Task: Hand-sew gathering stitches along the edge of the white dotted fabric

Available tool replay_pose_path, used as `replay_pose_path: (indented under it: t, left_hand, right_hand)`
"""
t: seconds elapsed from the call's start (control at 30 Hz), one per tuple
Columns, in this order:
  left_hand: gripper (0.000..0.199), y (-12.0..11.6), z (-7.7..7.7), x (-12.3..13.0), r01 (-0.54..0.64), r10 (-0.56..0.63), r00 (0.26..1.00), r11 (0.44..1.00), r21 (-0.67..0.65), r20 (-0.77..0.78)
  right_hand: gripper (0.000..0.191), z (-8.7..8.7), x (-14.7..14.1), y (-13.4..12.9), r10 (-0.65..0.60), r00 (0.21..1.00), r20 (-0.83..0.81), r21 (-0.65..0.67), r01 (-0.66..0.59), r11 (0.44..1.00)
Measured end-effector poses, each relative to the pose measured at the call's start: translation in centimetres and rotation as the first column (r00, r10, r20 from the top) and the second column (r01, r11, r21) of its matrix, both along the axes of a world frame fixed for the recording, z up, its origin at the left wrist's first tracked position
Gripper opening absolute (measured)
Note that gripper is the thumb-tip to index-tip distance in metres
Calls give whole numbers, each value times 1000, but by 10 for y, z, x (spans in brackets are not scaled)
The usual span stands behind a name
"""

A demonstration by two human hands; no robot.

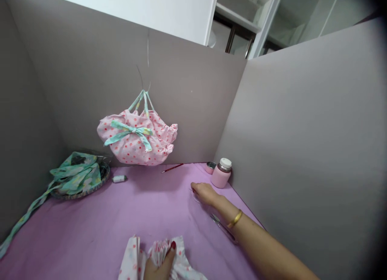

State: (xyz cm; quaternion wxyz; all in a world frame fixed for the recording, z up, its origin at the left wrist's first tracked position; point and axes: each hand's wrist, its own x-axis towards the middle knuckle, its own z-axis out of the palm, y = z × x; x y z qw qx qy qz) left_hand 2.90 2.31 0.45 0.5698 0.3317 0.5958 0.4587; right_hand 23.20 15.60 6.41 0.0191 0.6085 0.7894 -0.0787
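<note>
At the bottom, my left hand (161, 268) is closed on white fabric with pink dots (130, 258), its thumb pressing on a gathered, puckered part. Further off to the right, my right hand (205, 193) hovers over the purple cloth, fingertips pinched on a thin needle (190, 189). A fine thread seems to trail below these fingers. Under my right forearm lies a pair of scissors (223, 228), partly covered by the wrist.
A pink dotted fabric piece with a green bow (136, 143) hangs at the back. Green fabric (80, 171) lies in a basket (102, 179) on the left. A thread spool (119, 179), a red pencil (172, 168), a pink jar (221, 175) and a small tin (210, 167) stand or lie near the back panel.
</note>
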Motion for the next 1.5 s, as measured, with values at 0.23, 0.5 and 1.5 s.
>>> replay_pose_path:
  t: [0.23,0.5,1.5]
  left_hand:
    - [70,-8,23,-2,111,-145,947,985,133,288]
    - [29,-18,13,-2,163,-205,921,975,150,332]
    - [19,-22,14,-2,199,-252,878,965,170,407]
  right_hand:
    - [14,37,-37,-65,248,920,-303,-38,-272,961]
    - [5,15,-65,-99,-55,674,-736,-213,-153,965]
    - [14,237,28,-18,141,24,-990,130,556,821]
